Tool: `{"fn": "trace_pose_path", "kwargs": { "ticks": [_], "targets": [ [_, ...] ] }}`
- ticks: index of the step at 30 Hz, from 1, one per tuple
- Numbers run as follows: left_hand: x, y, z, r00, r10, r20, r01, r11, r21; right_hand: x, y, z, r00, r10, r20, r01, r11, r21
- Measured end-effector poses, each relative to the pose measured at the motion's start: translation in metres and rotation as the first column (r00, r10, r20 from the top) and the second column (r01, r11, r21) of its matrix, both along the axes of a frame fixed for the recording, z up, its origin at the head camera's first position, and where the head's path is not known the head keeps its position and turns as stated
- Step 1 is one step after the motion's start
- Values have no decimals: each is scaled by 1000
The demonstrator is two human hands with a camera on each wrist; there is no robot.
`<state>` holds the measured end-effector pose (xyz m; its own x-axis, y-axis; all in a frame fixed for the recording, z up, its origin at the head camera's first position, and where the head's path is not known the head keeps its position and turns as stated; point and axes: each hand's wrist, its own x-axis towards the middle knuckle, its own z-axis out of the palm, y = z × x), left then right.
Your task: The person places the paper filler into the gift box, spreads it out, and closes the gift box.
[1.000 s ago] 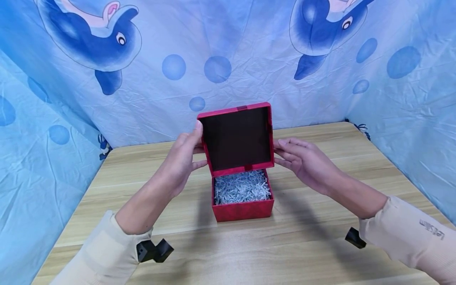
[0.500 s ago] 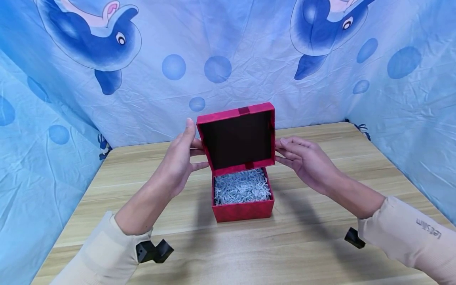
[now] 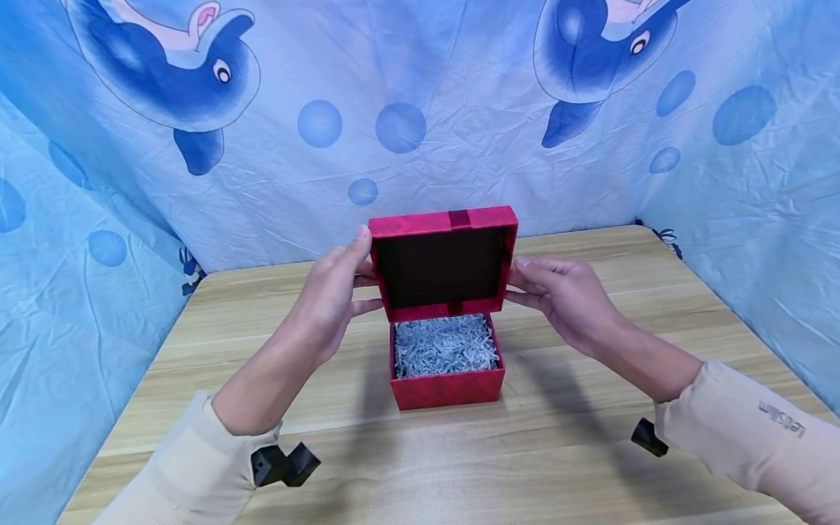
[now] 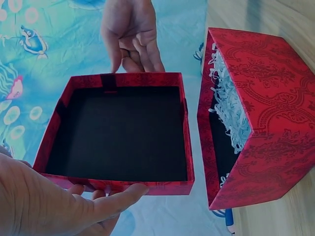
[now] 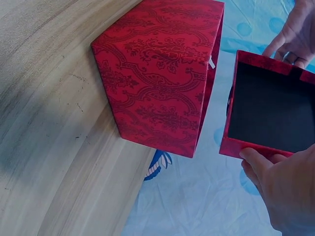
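A red patterned box (image 3: 448, 389) stands on the table, its top uncovered and pale blue shredded paper (image 3: 446, 346) inside. Its red lid (image 3: 442, 268) is held tilted above the back of the box, with the black inside facing me. My left hand (image 3: 328, 295) grips the lid's left side, thumb by the upper corner and fingers lower down. On the opposite side, my right hand (image 3: 567, 299) pinches the lid's edge. In the left wrist view, the lid (image 4: 120, 132) is apart from the box (image 4: 275, 98), and both hands are on its opposite walls.
The wood-grained table (image 3: 440, 467) extends around the box on all sides. Blue cloth with cartoon dolphins (image 3: 610, 58) hangs behind the table and along both sides. A small black device (image 3: 285, 464) sits at the left sleeve, another black device (image 3: 650, 437) at the right.
The lid's upper edge has come down and toward me, and the lid has shifted slightly right. My left thumb lifted off the lid's edge half a second ago and is back against it.
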<state>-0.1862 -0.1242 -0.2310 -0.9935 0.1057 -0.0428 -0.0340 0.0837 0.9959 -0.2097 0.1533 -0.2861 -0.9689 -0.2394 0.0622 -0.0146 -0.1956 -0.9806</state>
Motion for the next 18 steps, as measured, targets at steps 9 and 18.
{"fn": "trace_pose_path", "kwargs": {
  "ticks": [9,18],
  "targets": [
    [2,-1,-1,1000,-21,-9,20,1000,-16,0,-4,2,1000,-20,5,20,998,65],
    [0,-3,-7,994,-45,-97,53,995,81,2,-3,8,1000,2,-17,0,995,98]
  ]
}}
